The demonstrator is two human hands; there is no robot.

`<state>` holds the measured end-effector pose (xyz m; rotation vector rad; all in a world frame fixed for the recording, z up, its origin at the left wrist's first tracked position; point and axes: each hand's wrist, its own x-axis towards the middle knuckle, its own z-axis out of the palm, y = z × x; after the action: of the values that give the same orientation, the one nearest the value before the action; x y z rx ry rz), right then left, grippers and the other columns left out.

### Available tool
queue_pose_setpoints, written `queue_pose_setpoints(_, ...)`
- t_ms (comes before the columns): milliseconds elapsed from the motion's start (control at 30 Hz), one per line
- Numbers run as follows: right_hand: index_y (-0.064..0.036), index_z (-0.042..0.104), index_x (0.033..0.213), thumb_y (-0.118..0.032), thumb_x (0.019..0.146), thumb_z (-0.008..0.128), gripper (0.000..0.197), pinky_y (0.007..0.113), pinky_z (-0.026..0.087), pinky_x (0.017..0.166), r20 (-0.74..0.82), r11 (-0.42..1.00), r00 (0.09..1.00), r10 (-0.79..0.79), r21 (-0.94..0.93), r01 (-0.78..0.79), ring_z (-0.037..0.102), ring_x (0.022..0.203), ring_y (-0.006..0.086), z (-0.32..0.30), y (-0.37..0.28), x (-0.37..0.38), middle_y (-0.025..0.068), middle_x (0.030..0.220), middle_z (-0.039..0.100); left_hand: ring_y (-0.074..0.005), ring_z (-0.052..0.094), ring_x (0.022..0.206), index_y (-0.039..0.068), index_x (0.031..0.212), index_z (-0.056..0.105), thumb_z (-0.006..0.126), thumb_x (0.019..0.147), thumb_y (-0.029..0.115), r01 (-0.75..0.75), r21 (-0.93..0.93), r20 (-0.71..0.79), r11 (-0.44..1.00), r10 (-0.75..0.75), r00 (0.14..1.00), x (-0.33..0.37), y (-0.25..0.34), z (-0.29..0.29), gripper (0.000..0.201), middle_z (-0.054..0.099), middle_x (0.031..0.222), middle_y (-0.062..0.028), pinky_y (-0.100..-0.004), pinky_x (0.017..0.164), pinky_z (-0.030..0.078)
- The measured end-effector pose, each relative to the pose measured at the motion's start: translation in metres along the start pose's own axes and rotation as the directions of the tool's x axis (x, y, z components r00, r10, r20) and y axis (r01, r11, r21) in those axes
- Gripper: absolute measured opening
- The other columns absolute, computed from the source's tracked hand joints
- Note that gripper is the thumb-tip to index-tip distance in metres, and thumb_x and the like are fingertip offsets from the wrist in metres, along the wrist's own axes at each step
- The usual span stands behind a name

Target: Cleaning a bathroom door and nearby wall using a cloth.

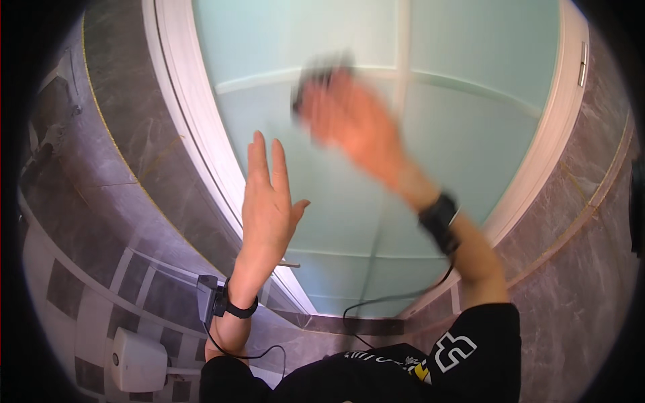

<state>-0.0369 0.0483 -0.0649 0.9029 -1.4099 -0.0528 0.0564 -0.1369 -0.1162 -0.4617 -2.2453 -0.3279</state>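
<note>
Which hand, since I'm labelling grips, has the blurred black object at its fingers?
The right bare hand, higher and blurred, has the black object; the lower left bare hand shows none.

Motion blurred the right hand (pixel 356 127), smearing its fingers together and leaving the dark object (pixel 326 67) at them too indistinct to identify. Not every finger of the left hand (pixel 267 211) showed, some hidden behind others, and the wrist below covered one end of a door handle (pixel 290 264). The upper edge cut off the pale green glass door (pixel 470 148), while the lower edge cropped the black shirt (pixel 322 384)
</note>
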Motion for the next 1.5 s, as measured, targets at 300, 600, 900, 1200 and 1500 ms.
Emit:
queue_pose_setpoints(300,-0.0263,0.056,0.126,-0.026,0.084,0.063,0.043,0.041,0.039,0.104,0.381,0.998,0.922,-0.066,0.016,0.065,0.042,0.129,0.0145,-0.060,-0.065,-0.192,-0.0098,0.133,0.051,-0.0520,0.024,0.136,-0.003,0.144,0.025,0.083,0.060,0.004,-0.198,-0.102,0.212,0.975,0.216,0.953,-0.015,0.042,0.040,0.102,0.015,0.150,-0.0324,-0.0520,0.106,0.035)
queue_pose_setpoints(600,-0.0220,0.067,0.116,-0.019,0.072,0.071,0.044,0.046,0.041,0.101,-0.063,0.922,0.929,0.365,-0.115,-0.370,0.049,0.122,0.0318,-0.088,0.105,0.014,-0.0005,0.132,0.054,-0.0546,0.024,0.135,-0.006,0.142,0.025,0.075,0.068,-0.001,-0.184,-0.116,-0.133,0.976,0.168,0.977,0.006,0.079,0.049,0.090,0.016,0.149,-0.0340,-0.0539,0.107,0.032)
queue_pose_setpoints(900,-0.0282,0.057,0.126,-0.021,0.079,0.062,0.047,0.036,0.042,0.101,0.473,0.997,0.879,-0.053,0.082,0.016,0.044,0.123,0.0133,-0.095,-0.106,-0.265,-0.0107,0.127,0.052,-0.0540,0.022,0.136,-0.008,0.140,0.027,0.072,0.070,-0.003,-0.090,-0.095,-0.010,0.991,0.089,0.996,-0.015,0.063,0.051,0.083,0.017,0.148,-0.0350,-0.0534,0.108,0.030)
queue_pose_setpoints(1200,-0.0076,0.061,0.116,0.003,0.081,0.060,0.037,0.051,0.037,0.103,-0.259,0.930,0.929,0.263,-0.188,-0.316,0.048,0.118,0.0373,-0.153,0.167,0.012,0.0186,0.135,0.047,-0.0534,0.022,0.136,-0.007,0.141,0.028,0.074,0.069,0.001,-0.201,-0.215,-0.048,0.956,0.196,0.980,-0.009,0.094,0.065,0.086,0.018,0.149,-0.0344,-0.0533,0.108,0.029)
queue_pose_setpoints(1500,-0.0376,0.060,0.115,-0.031,0.080,0.069,0.037,0.038,0.045,0.100,0.424,1.000,0.906,-0.006,-0.005,0.009,0.045,0.125,0.0156,-0.093,-0.081,-0.296,-0.0130,0.141,0.045,-0.0536,0.020,0.137,-0.008,0.140,0.029,0.070,0.072,-0.002,-0.240,-0.278,-0.070,0.930,0.229,0.971,-0.004,0.094,0.063,0.081,0.016,0.150,-0.0336,-0.0530,0.110,0.026)
